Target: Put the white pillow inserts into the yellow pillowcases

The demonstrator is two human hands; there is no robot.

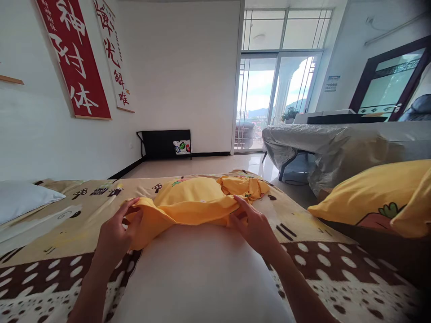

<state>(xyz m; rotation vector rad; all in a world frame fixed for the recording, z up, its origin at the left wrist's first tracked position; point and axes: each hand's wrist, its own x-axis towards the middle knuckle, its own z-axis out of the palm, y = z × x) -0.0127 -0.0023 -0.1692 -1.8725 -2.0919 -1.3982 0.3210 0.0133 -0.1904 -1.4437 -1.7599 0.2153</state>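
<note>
A yellow pillowcase (188,211) lies over the far end of a white pillow (202,273) in front of me. At the left corner of its open edge, my left hand (121,229) pinches the cloth between thumb and fingers. My right hand (251,226) grips the same edge near its right corner. Between the two hands the hem sags a little. The far part of the pillowcase lies flat on the bed, and a bunched yellow cloth (240,185) with a printed pattern lies at its far right.
The bed has a beige and brown patterned blanket (296,220). Another white pillow (28,199) lies at left. On the right, a yellow pillow (367,197) with a carrot print rests on a dark surface. Beyond stands a plastic-covered table (336,139); a black folded item (164,143) leans against the wall.
</note>
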